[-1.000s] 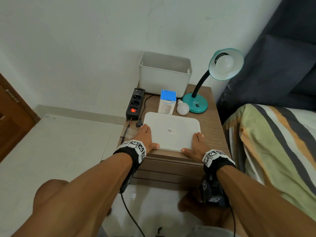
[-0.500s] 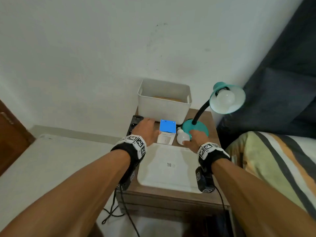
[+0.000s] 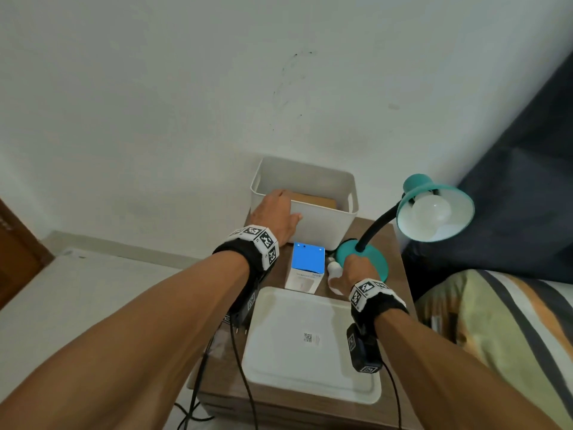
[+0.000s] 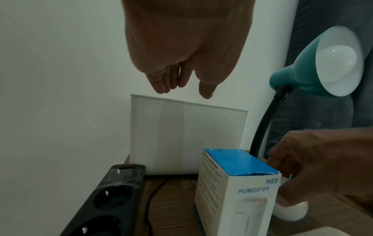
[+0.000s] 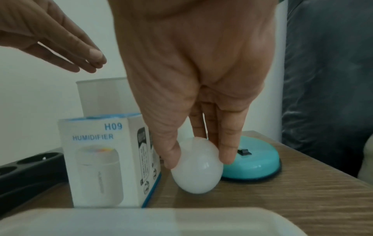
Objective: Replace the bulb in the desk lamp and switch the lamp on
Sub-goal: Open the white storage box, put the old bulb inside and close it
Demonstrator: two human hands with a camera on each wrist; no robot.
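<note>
Since half a second ago: left hand (image 3: 276, 217) advanced from beside humidifier box (image 3: 307, 268) to over white bin (image 3: 322, 225), fingers straight, holding nothing. Right hand (image 5: 193, 79) pinches spare bulb (image 5: 198, 170) lying on the nightstand beside the teal lamp base (image 5: 256, 166). Step: fetching the spare. Next, probably: lift it clear; old frosted bulb (image 3: 431, 209) still socketed.

A home bedroom is showing here: a small wood-grain bedside counter (image 3: 400, 262) is standing against a plain white wall (image 3: 186, 88), a bed with a striped green, orange and grey cover (image 3: 502, 324) is lying just beside it, and a teal gooseneck desk lamp (image 3: 434, 209) is sitting on top.
</note>
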